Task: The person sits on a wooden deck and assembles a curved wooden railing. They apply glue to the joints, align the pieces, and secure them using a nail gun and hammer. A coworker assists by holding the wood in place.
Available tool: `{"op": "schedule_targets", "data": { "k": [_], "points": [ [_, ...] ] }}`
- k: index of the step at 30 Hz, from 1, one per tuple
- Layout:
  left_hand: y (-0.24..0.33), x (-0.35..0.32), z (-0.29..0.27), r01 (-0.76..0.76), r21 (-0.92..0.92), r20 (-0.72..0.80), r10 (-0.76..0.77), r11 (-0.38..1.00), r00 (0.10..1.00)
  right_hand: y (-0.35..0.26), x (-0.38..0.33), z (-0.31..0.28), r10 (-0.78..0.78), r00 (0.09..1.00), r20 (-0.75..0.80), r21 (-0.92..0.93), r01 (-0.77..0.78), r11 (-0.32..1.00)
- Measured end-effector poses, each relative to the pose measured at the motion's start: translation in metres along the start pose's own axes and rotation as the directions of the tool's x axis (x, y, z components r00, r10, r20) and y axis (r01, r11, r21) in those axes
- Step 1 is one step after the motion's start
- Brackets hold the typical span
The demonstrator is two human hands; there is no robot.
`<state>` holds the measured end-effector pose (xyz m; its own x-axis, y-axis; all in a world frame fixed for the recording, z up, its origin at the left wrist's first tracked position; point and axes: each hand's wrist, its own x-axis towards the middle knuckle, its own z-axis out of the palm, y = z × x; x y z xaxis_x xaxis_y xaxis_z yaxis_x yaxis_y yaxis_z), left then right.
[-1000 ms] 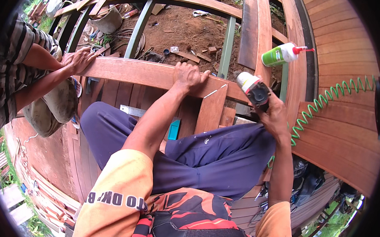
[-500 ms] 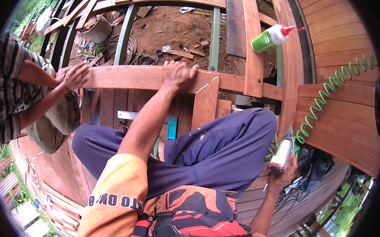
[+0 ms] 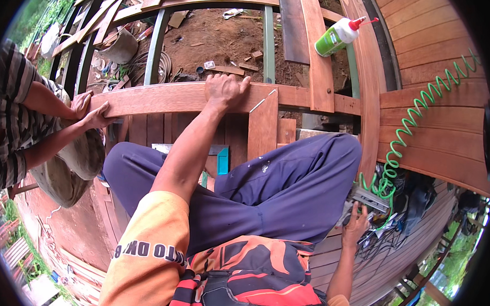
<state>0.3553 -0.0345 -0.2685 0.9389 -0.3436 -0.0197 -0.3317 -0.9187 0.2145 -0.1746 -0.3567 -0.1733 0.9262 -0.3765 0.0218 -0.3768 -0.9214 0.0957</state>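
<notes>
My left hand [image 3: 227, 91] grips a long reddish-brown wooden board [image 3: 155, 98], its fingers over the far edge and its thumb pointing right. The board lies crosswise in front of my knees, meeting a shorter board [image 3: 263, 125] at an angled joint with a white line along it. By my right knee, a nail gun [image 3: 371, 199] rests on its side with a green coiled air hose [image 3: 413, 115] beside it. My right hand [image 3: 356, 222] is at the tool's near edge, fingers apart and seemingly touching it. Another person's hands [image 3: 93, 111] hold the board's left end.
A green-and-white glue bottle [image 3: 335, 37] with a red nozzle lies at the upper right. A turquoise-handled try square [image 3: 222, 160] is beyond my crossed legs. Green metal joists [image 3: 268, 48] span bare soil, and a bucket [image 3: 119, 46] stands there. Cables [image 3: 377, 243] lie behind my right hand.
My right hand has lowered the nail gun from upright onto its side by my knee and loosened its fingers. The other person's hands have spread at the board's end. My left hand stays on the board.
</notes>
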Motion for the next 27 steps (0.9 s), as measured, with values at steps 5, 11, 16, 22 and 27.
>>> {"op": "schedule_targets", "data": {
  "k": [5, 11, 16, 22, 27],
  "points": [
    [0.001, -0.004, -0.001, -0.006, -0.010, -0.002, 0.006, 1.000, 1.000, -0.012, 0.012, 0.002, -0.099, 0.994, 0.048, -0.006, 0.100, 0.995],
    [-0.005, -0.005, 0.009, -0.028, -0.012, -0.070, 0.028, 1.000, 0.997, -0.064, 0.084, -0.117, 0.096, 0.727, 0.680, -0.023, -0.110, 0.994],
    [-0.007, -0.005, 0.008, -0.030, -0.001, -0.105, 0.030, 1.000, 0.994, -0.140, 0.190, -0.135, -0.115, 0.991, -0.072, 0.328, 0.132, 0.935],
    [0.001, 0.001, 0.010, -0.048, -0.022, -0.113, 0.045, 0.999, 0.993, -0.281, 0.301, 0.003, -0.372, 0.897, 0.241, 0.247, 0.314, 0.917],
    [-0.004, -0.003, 0.011, -0.032, -0.033, -0.124, 0.028, 0.999, 0.992, -0.297, 0.301, 0.038, -0.289, 0.908, 0.304, 0.215, 0.231, 0.949]
  ]
}}
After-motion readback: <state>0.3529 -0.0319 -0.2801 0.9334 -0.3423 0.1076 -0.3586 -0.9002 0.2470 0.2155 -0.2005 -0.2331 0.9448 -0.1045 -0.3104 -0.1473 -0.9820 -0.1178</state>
